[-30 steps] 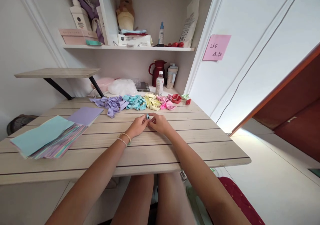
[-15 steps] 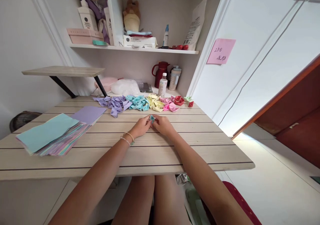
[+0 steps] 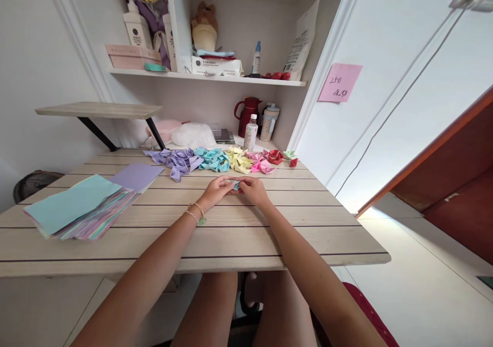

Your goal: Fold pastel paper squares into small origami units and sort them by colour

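Observation:
A small folded piece of light blue paper (image 3: pixel 236 186) sits between my two hands, just above the middle of the table. My left hand (image 3: pixel 216 190) pinches it from the left side, and my right hand (image 3: pixel 253 190) grips its right side. Fingers cover most of the paper, so its full shape is hidden. Just beyond my hands lies a row of folded paper pieces: purple ones (image 3: pixel 180 162), blue ones (image 3: pixel 211 159), yellow ones (image 3: pixel 239 160), pink ones (image 3: pixel 262 163), a red one (image 3: pixel 275 156) and a pale green one (image 3: pixel 289 154).
On the left of the slatted table (image 3: pixel 231 236) lies a fanned stack of coloured paper sheets (image 3: pixel 73 203), with a purple sheet (image 3: pixel 137 177) beside it. A small raised shelf (image 3: pixel 100 110) stands behind. A clear bottle (image 3: pixel 250 133) and a red jug (image 3: pixel 248 115) stand at the back.
The blue paper has turned flatter between my fingers and shows less of itself. My hands have come closer around it. My legs have moved apart below the table.

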Motion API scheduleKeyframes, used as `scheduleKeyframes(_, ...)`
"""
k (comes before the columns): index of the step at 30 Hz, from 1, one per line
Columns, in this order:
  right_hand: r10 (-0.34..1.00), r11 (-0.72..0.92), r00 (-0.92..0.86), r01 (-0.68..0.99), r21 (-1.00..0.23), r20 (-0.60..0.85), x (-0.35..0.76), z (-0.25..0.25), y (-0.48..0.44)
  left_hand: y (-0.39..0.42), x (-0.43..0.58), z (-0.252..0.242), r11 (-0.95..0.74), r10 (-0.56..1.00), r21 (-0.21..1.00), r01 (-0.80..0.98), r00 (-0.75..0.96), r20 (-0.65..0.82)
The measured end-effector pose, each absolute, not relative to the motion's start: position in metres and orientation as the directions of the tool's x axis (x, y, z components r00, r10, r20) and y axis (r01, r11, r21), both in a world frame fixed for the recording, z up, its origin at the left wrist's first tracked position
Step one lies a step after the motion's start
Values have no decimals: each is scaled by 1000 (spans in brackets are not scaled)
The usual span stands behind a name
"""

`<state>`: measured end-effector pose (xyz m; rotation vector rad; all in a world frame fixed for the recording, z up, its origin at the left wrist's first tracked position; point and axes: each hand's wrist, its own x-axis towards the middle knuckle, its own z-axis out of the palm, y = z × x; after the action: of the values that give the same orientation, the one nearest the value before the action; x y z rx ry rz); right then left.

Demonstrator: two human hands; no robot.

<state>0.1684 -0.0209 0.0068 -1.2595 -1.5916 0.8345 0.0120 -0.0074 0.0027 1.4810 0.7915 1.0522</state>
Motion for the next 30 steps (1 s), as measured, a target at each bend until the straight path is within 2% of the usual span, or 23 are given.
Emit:
scheduleKeyframes(4, 986, 145, -100, 108, -984, 134, 166, 11, -23, -5, 11, 0, -186, 916, 979, -77, 346, 202)
scheduleKeyframes(7, 988, 85, -121, -66, -994, 93, 165, 12, -25, -6, 10, 1, -184, 923, 980, -78, 330, 199)
scheduleKeyframes(10, 986, 98, -125, -116, -988, 112, 164, 11, -25, -6, 10, 1, -195, 921, 979, -58, 333, 203)
scheduleKeyframes(15, 993, 93, -60, -110, -990, 100, 164, 4, -22, -6, 11, -1, -225, 913, 974, -13, 347, 215)
scheduleKeyframes(21, 992, 116, -42, -12, -993, 116, 166, 1, -18, -5, 13, -3, -226, 910, 974, -4, 356, 213)
scheduleKeyframes(25, 985, 170, -36, 207, -963, 166, 166, 1, -19, -5, 15, -4, -237, 900, 971, -17, 373, 226)
scheduleKeyframes(30, 968, 233, -38, 492, -839, 247, 166, 4, -21, -6, 17, -7, -275, 892, 961, 32, 383, 242)
